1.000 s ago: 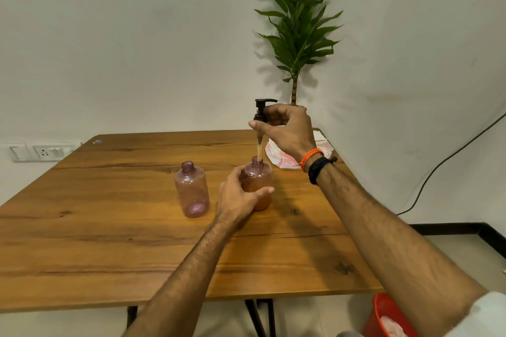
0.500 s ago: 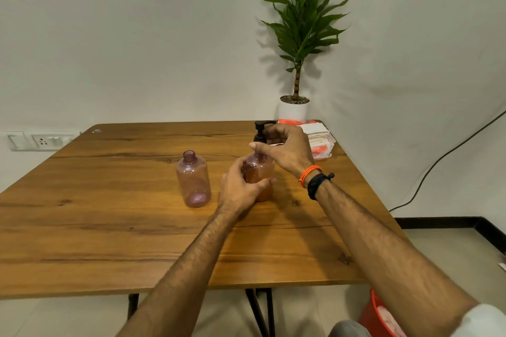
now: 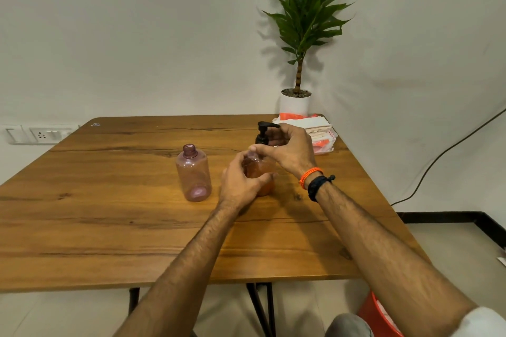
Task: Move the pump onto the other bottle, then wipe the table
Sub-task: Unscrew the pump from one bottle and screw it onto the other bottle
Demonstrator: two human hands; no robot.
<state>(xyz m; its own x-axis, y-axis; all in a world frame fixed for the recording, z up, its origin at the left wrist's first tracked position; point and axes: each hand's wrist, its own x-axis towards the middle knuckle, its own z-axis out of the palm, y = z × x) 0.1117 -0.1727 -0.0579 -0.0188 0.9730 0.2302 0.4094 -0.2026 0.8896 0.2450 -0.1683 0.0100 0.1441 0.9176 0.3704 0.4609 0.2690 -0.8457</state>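
Pump (image 3: 263, 133) under my right hand (image 3: 289, 152): black. Bottle (image 3: 260, 172) in my left hand (image 3: 241, 182): translucent orange-pink. Open bottle (image 3: 193, 174), frame centre: translucent pale pink. Table (image 3: 109, 213): brown wood grain, dark streaks. My wristbands (image 3: 315, 182): orange, black. Packet (image 3: 319, 133), upper right: white and orange.

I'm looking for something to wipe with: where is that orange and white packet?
In the head view the orange and white packet lies at the table's far right corner, just in front of the white plant pot and behind the right hand.
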